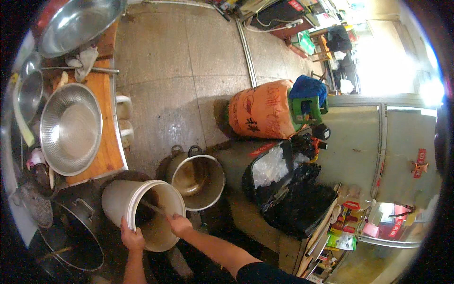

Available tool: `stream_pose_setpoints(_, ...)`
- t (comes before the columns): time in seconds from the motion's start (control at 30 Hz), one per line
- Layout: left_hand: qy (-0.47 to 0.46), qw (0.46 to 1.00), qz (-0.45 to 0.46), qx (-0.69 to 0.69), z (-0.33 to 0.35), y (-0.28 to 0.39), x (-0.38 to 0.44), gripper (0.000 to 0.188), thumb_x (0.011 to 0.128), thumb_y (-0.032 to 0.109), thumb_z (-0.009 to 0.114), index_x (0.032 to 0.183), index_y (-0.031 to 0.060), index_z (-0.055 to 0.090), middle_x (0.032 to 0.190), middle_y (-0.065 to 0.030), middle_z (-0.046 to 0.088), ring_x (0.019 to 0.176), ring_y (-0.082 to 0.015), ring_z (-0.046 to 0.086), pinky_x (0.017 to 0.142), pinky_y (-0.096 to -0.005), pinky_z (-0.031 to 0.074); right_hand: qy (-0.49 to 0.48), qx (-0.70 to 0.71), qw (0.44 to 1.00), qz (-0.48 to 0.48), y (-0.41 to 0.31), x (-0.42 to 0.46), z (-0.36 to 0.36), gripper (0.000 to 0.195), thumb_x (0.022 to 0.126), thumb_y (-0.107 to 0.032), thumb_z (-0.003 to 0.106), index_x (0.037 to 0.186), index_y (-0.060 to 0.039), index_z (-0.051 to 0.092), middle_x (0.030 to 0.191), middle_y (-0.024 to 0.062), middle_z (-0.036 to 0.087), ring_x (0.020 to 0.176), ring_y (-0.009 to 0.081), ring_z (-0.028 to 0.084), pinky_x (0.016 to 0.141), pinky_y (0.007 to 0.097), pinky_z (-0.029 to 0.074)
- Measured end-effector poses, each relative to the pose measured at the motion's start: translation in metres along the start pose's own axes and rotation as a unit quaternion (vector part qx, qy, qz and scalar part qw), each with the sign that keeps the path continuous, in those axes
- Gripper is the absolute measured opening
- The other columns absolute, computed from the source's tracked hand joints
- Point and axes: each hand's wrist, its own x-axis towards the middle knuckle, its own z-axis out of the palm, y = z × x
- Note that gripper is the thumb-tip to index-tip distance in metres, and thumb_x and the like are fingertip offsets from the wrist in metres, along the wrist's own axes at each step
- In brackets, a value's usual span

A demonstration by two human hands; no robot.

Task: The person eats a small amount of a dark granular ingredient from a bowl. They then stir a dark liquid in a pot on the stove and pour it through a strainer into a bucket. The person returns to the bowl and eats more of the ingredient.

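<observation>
A large pale plastic bucket (118, 200) is tilted in front of me, its mouth facing right. My left hand (133, 237) grips the bucket's rim at its lower left side. Inside the mouth, a thin stick-like handle (153, 207) slants down into the dark interior, and my right hand (179, 224) is shut on its near end. What the handle's far end carries is hidden in the bucket. Just beyond the bucket's rim stands a metal pot (198, 183) with dark side handles and some brownish liquid or residue at its bottom.
A dark-looking large pot (99, 248) stands lower left. A dimpled metal basin (71, 129) rests on a wooden table (110, 142); a larger basin (81, 26) is above it. An orange-wrapped gas cylinder (260, 109) and a black plastic bag (301, 213) stand to the right.
</observation>
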Motion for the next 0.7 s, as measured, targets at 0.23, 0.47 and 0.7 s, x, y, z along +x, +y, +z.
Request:
stream_pose_setpoints(0.23,-0.002,1.0,0.006,-0.002,-0.013,0.028,0.006,0.07,0.065,0.004,0.061,0.133,0.0017,0.042,0.12,-0.0218,0.055,0.108,-0.0368,0.055,0.094,-0.0402,0.043,-0.038,-0.107,0.993,-0.034,-0.001,0.038,-0.037,0.061,0.087,-0.014,0.041,0.144,-0.019,0.019,0.103,0.0192,0.059,0.081,0.032,0.063,0.066,0.0462,0.053)
stream_pose_setpoints(0.47,0.022,0.995,0.066,-0.078,0.006,0.02,0.022,0.064,0.068,0.008,0.059,0.131,0.0012,0.043,0.118,-0.0235,0.054,0.11,-0.0394,0.053,0.095,-0.0407,0.041,0.004,-0.134,0.991,-0.018,0.043,0.055,-0.054,0.084,0.077,-0.015,0.058,0.147,-0.0219,0.013,0.109,0.0197,0.056,0.089,0.0317,0.062,0.071,0.0424,0.053)
stream_pose_setpoints(0.7,-0.001,0.998,0.059,-0.006,-0.011,0.034,0.018,0.065,0.07,0.008,0.06,0.131,-0.0036,0.04,0.123,-0.0255,0.052,0.116,-0.0371,0.05,0.099,-0.0395,0.038,-0.063,-0.103,0.992,-0.038,0.059,0.049,-0.044,0.069,0.08,-0.014,0.054,0.143,-0.0178,0.026,0.101,0.0173,0.063,0.088,0.0327,0.063,0.076,0.0419,0.052)
